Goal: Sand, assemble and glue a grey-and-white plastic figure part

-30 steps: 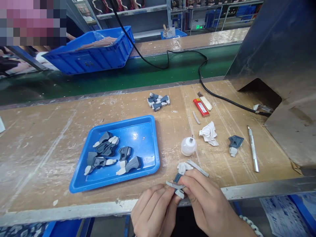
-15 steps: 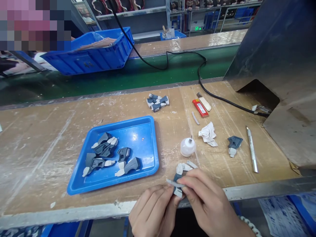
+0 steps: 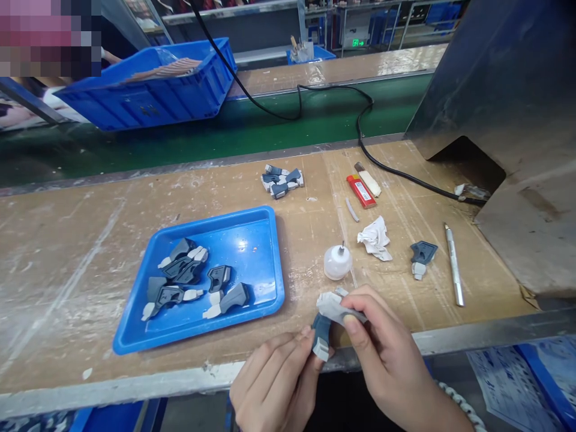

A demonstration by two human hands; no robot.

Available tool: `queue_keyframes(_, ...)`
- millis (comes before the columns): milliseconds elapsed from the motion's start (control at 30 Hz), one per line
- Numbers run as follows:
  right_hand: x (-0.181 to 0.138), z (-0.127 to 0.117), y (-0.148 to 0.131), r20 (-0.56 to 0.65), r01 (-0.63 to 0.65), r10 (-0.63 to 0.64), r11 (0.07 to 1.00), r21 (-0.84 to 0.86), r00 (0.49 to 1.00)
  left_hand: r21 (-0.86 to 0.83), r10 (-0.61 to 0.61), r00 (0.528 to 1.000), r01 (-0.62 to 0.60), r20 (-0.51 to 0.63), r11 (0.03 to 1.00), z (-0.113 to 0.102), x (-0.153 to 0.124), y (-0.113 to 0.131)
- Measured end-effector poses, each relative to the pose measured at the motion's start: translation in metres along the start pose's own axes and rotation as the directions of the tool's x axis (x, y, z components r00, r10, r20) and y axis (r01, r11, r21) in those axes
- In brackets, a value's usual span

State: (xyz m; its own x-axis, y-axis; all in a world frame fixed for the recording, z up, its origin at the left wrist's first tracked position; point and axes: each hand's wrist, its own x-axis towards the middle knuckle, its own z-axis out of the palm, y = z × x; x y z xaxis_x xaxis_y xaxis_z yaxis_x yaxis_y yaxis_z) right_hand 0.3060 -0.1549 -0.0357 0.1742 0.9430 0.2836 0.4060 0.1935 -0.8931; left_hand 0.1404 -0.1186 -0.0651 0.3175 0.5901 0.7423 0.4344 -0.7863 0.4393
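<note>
My left hand (image 3: 274, 381) is closed around a dark blue-grey plastic piece with light ends (image 3: 321, 330), held at the table's front edge. Its near end points toward me, and my left fingers cover part of its side. Between thumb and forefinger, my right hand (image 3: 382, 354) pinches a thin grey strip (image 3: 355, 313), just above the far end of the piece. A pale, blurred part (image 3: 330, 305) lies by those fingertips; whether it belongs to the piece is unclear. Beyond the hands stands a small round translucent bottle (image 3: 338, 263) with a thin metal tip.
A blue tray (image 3: 270, 264) at left holds several similar pieces. More pieces (image 3: 282, 182) lie behind it. To the right are a red lighter (image 3: 361, 192), a crumpled white tissue (image 3: 375, 238), a single piece (image 3: 423, 258) and a silver pen-like tool (image 3: 453, 264). A black cable (image 3: 405, 178) crosses behind.
My right hand has shifted the grey strip off the middle of the piece, toward its far end and to the right. My left hand keeps its hold. The view has shifted slightly.
</note>
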Motion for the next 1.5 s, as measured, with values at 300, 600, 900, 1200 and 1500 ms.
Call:
queue_keyframes(300,-0.002,0.009,-0.002,0.131,0.231,-0.208,0.951,-0.205,0.969,0.008,-0.01,1.0,0.01,0.005,1.0,0.0,0.001,0.002)
queue_keyframes(600,-0.004,-0.001,0.002,0.121,0.105,-0.094,0.991,-0.088,0.988,0.042,-0.022,1.0,0.022,-0.002,0.999,0.0,-0.002,0.001)
queue_keyframes(900,-0.004,0.009,0.0,0.051,0.136,-0.131,0.986,-0.101,0.99,0.04,-0.014,1.0,0.014,0.011,0.999,0.0,0.001,0.002)
queue_keyframes(1200,-0.003,0.0,-0.005,0.212,0.167,-0.127,0.969,-0.184,0.969,0.05,-0.02,0.998,0.023,-0.064,0.998,0.005,0.002,0.006)
queue_keyframes(1500,-0.001,-0.001,-0.001,-0.039,-0.039,0.041,0.998,0.04,0.998,0.031,-0.04,0.998,0.042,-0.05,0.999,0.005,0.003,0.005)
